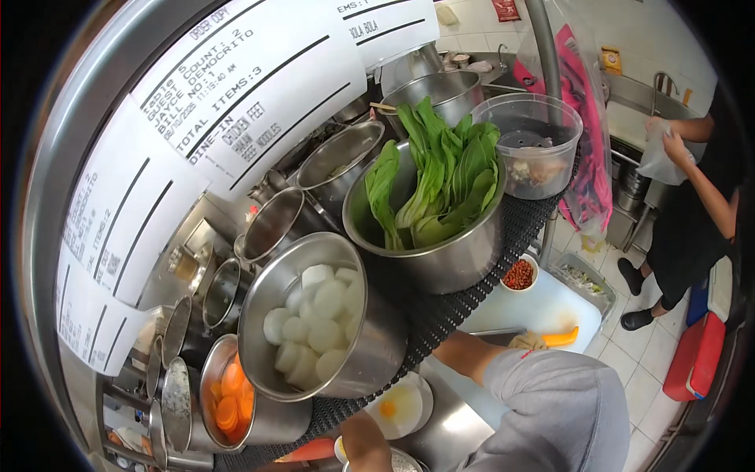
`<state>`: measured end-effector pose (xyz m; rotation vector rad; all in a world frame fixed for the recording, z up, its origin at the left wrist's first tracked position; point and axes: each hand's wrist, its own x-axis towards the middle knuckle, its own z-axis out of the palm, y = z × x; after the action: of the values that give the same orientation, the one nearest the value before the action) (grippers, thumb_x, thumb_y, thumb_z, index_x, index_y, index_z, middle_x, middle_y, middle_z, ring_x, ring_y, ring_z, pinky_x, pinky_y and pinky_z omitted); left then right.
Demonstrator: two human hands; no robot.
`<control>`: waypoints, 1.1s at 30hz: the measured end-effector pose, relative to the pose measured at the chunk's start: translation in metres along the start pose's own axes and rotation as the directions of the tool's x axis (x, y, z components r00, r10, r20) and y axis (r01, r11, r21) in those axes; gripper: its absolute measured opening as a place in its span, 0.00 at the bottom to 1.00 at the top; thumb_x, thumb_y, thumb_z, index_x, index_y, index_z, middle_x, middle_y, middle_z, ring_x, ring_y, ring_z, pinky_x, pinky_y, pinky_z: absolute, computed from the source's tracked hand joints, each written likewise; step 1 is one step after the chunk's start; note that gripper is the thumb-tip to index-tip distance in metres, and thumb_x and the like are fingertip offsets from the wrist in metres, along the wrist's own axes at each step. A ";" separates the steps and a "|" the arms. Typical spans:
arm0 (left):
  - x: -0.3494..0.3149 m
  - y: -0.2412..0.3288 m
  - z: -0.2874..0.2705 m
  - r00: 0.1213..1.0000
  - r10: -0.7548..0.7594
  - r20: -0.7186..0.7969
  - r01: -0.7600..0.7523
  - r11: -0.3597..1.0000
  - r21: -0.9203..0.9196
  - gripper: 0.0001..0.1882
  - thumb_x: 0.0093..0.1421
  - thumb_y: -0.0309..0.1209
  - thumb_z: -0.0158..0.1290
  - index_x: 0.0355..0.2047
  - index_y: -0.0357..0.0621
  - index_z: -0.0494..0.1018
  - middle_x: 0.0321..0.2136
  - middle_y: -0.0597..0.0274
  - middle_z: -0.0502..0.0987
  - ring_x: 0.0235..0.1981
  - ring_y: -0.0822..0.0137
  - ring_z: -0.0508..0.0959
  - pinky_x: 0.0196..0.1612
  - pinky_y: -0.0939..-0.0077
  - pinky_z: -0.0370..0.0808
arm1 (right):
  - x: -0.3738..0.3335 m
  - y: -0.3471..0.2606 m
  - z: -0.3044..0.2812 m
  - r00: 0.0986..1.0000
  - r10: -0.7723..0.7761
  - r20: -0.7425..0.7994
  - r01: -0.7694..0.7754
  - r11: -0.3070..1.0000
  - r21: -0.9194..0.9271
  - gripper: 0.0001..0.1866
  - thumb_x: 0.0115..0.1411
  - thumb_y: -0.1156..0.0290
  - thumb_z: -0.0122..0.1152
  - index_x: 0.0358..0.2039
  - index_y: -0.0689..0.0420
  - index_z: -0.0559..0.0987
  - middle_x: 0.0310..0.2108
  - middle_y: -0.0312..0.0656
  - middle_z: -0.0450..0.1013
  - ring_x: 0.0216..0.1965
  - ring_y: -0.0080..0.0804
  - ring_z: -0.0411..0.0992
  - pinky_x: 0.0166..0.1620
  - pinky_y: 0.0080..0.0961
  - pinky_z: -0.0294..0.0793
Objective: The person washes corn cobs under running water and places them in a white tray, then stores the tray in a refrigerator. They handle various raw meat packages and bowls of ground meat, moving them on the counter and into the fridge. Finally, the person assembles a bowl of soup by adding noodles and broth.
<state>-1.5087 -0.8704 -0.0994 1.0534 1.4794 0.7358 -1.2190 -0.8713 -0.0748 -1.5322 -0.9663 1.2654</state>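
My right arm, in a grey sleeve, reaches in from the lower right. Its bare forearm passes under the black mesh shelf (452, 307), which hides my right hand. At the bottom edge, my left forearm also runs up beneath the shelf, and my left hand is out of sight. Between the arms, a white dish (403, 407) with a raw egg in it sits on the steel counter (452, 409). Beside the left forearm, partly covered, lies an orange-red thing (311, 451) I cannot make out. What either hand holds is hidden.
Along the shelf stand steel pots of bok choy (440, 185), white radish pieces (318, 315) and orange carrot slices (233, 400), plus a clear tub (535, 145). Paper slips (259, 86) hang upper left. Below is a pale cutting board (543, 303). A person (684, 181) holds a plastic bag.
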 end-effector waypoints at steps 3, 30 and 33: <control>-0.001 0.007 -0.012 1.000 -0.021 0.006 0.021 1.000 0.009 0.37 0.58 0.62 0.38 0.58 0.49 0.59 0.54 0.54 0.66 0.46 0.53 0.73 0.43 0.54 0.75 | -0.002 -0.001 0.004 0.999 0.019 0.029 -0.020 0.998 0.053 0.23 0.59 0.57 0.42 0.50 0.56 0.70 0.41 0.48 0.73 0.35 0.46 0.74 0.35 0.42 0.76; -0.103 0.155 0.125 0.926 -0.123 0.357 0.161 0.984 -0.078 0.47 0.53 0.72 0.30 0.62 0.50 0.51 0.58 0.48 0.59 0.52 0.47 0.68 0.49 0.49 0.71 | -0.131 -0.086 -0.161 0.938 0.093 0.333 -0.192 0.941 0.280 0.42 0.57 0.31 0.26 0.59 0.51 0.61 0.49 0.49 0.69 0.43 0.48 0.73 0.40 0.48 0.77; -0.156 0.147 0.164 0.956 -0.105 0.275 0.127 0.990 -0.065 0.49 0.52 0.73 0.30 0.62 0.49 0.52 0.56 0.47 0.63 0.51 0.48 0.70 0.47 0.52 0.73 | -0.163 -0.067 -0.192 0.929 0.053 0.366 -0.171 0.939 0.300 0.45 0.54 0.27 0.24 0.61 0.48 0.59 0.54 0.50 0.65 0.47 0.52 0.71 0.42 0.53 0.75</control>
<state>-1.3205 -0.9697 0.0668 0.9552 1.2530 0.5402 -1.0592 -1.0356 0.0491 -1.1346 -0.8409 1.7321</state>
